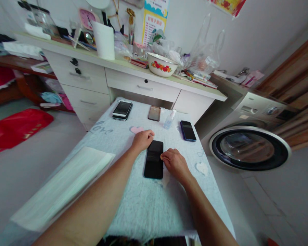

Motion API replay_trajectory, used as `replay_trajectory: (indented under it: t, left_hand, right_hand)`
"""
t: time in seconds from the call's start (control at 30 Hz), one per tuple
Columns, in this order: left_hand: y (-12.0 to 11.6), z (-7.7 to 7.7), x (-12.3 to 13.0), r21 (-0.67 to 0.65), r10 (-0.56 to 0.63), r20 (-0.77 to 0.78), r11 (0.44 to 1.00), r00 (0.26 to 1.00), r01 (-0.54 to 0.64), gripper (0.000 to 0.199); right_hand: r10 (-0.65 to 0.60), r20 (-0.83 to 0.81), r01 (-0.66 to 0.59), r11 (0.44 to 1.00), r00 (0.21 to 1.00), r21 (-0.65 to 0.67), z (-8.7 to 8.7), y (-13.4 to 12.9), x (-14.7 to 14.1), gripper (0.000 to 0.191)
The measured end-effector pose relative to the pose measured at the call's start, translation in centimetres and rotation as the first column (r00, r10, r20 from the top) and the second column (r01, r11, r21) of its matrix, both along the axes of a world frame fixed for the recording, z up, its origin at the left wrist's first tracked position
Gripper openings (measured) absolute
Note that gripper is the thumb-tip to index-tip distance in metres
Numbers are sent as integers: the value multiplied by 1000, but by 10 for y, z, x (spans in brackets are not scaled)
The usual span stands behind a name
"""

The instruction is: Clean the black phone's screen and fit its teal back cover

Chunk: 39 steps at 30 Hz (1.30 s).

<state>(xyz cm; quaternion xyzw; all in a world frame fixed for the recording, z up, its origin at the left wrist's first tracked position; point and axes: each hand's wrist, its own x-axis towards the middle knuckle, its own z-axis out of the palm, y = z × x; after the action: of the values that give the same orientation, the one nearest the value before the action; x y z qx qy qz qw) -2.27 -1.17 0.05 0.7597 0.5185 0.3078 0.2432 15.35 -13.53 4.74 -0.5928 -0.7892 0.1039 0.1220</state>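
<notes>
A black phone point(154, 160) lies screen up on the cloth-covered table point(143, 205). My left hand point(143, 139) is closed beside the phone's upper left corner; whatever its curled fingers hold, if anything, is too small to tell. On the other side, my right hand point(175, 163) has its fingers pressed together at the phone's right edge, with something small and pale at the fingertips that I cannot make out. Beyond the hands stand a clear spray bottle point(169, 119) and a brown phone case point(154, 113). A blue-edged phone point(188, 131) lies to the right.
Two stacked phones point(122, 110) lie at the table's back left. Folded white sheets point(64, 188) cover its left side. Behind it, a white desk point(143, 87) holds a floral bowl point(162, 65) and a paper roll point(104, 41). A washing machine point(248, 136) stands open at right.
</notes>
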Motion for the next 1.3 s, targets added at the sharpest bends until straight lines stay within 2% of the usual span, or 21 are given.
replay_trajectory:
  t: [0.23,0.57,0.77,1.13,1.3]
  left_hand:
    - [0,0,0,-6,0,2,1000,1000,0,21]
    - [-2,1,1,-9,3,7,1000,1000,-3,21]
    - [0,-1,1,-3,2,11,1000,1000,-2,21]
    - [-2,2,2,3,6,8,1000,1000,-6,21]
    - [-2,2,1,6,9,1,1000,1000,-10,21]
  right_hand:
    - [-9,75,13,999,997,-50,13,-11,-12,18]
    - [-28,10,28,999,1000,27,-3,-14,-35,19]
    - [81,-22,-78,992,997,99,-8,-18,-42,20]
    - [303,-52,-298,951,952,83,-3,-28,-45,21]
    - [310,-74,-302,948,948,99,-6,-29,-46,20]
